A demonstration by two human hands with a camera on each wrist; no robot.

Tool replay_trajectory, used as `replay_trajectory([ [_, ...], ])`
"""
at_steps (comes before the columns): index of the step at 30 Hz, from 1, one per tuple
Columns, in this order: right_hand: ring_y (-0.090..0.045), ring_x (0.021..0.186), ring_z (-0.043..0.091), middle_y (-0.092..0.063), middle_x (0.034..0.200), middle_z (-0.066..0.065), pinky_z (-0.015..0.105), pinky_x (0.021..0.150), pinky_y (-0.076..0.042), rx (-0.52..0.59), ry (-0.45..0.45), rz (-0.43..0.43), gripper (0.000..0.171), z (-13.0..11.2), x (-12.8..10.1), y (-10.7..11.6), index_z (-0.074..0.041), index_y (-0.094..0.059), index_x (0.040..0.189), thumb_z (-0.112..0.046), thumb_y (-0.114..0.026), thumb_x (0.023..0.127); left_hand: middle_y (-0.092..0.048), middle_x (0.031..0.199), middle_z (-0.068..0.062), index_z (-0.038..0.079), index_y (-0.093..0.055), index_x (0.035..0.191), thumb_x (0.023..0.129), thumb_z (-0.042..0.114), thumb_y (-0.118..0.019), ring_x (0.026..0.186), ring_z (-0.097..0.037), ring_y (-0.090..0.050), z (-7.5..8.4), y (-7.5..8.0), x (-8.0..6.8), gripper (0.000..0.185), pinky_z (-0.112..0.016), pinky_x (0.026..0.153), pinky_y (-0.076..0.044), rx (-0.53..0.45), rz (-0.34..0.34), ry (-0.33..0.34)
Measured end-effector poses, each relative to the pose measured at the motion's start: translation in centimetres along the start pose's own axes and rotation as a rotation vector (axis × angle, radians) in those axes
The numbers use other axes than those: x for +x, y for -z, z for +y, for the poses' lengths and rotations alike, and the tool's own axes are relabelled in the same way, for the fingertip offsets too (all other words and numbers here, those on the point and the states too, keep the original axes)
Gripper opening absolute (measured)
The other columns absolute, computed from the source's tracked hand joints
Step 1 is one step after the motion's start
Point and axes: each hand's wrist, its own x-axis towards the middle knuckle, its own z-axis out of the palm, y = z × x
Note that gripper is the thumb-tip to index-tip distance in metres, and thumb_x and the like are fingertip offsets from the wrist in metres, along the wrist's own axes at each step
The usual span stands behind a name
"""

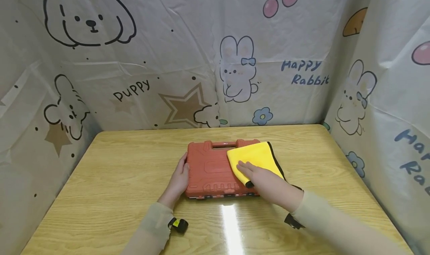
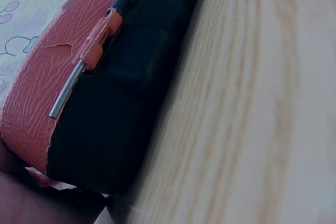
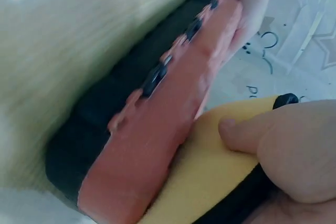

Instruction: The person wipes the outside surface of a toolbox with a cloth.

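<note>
An orange-red plastic case point(image 1: 209, 169) with a black underside lies flat on the wooden table point(image 1: 117, 173). A yellow cloth point(image 1: 256, 158) with a dark edge covers the case's right part. My right hand point(image 1: 255, 174) presses flat on the cloth, fingers straight; the right wrist view shows the fingers point(image 3: 247, 132) on the yellow cloth point(image 3: 210, 171) beside the case point(image 3: 173, 124). My left hand point(image 1: 181, 173) rests against the case's left side. In the left wrist view the case point(image 2: 58, 77) fills the left, its black base on the table point(image 2: 252, 119).
A printed plastic curtain point(image 1: 215, 57) walls the table at the back and on both sides. Small black devices sit at both wrists point(image 1: 178, 224). Bare tabletop lies to the left, right and front of the case.
</note>
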Motion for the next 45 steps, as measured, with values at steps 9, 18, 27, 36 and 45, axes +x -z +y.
replay_trajectory([
  [9, -0.048, 0.144, 0.039, -0.043, 0.161, 0.017, 0.053, 0.106, -0.051, 0.018, 0.035, -0.016, 0.069, -1.1, -3.7, -0.4, -0.004, -0.042, 0.156, 0.026, -0.048, 0.094, -0.014, 0.172, -0.017, 0.014, -0.011, 0.167, 0.114, 0.021, -0.023, 0.158, -0.04, -0.012, -0.1, 0.0, 0.0, 0.055, -0.06, 0.127, -0.015, -0.005, 0.0, -0.001],
  [18, -0.05, 0.142, 0.04, -0.044, 0.161, 0.016, 0.054, 0.105, -0.05, 0.004, 0.06, 0.021, 0.069, -1.6, -5.2, -1.1, -0.005, -0.043, 0.156, 0.023, -0.052, 0.094, -0.015, 0.172, -0.018, 0.013, -0.011, 0.167, 0.114, 0.022, -0.023, 0.158, -0.041, -0.012, 0.1, 0.1, 0.0, 0.055, -0.06, 0.127, -0.014, -0.003, -0.001, -0.009],
  [27, -0.052, 0.141, 0.038, -0.048, 0.158, 0.017, 0.052, 0.104, -0.052, 0.025, 0.054, 0.049, 0.073, -1.5, -4.9, -0.8, -0.003, -0.046, 0.154, 0.029, -0.046, 0.089, -0.017, 0.172, -0.019, 0.014, -0.013, 0.167, 0.114, 0.02, -0.024, 0.158, -0.041, -0.014, -0.1, 0.1, 0.0, 0.054, -0.06, 0.126, -0.016, 0.004, 0.0, -0.021],
  [36, -0.055, 0.138, 0.038, -0.051, 0.154, 0.019, 0.049, 0.097, -0.056, 0.055, 0.021, 0.049, 0.072, -1.2, -3.6, 0.0, -0.001, -0.05, 0.151, 0.03, -0.044, 0.086, -0.017, 0.171, -0.019, 0.014, -0.012, 0.167, 0.114, 0.022, -0.025, 0.158, -0.041, -0.015, 0.0, 0.2, 0.0, 0.055, -0.06, 0.126, -0.016, 0.007, -0.008, -0.024],
  [45, -0.057, 0.136, 0.036, -0.053, 0.153, 0.02, 0.04, 0.086, -0.059, 0.047, -0.032, 0.038, 0.066, -0.2, -1.8, 0.4, -0.002, -0.049, 0.152, 0.022, -0.052, 0.091, -0.014, 0.172, -0.018, 0.014, -0.01, 0.167, 0.114, 0.021, -0.024, 0.158, -0.041, -0.013, -0.1, 0.2, 0.0, 0.055, -0.061, 0.126, -0.016, 0.006, -0.022, -0.024],
])
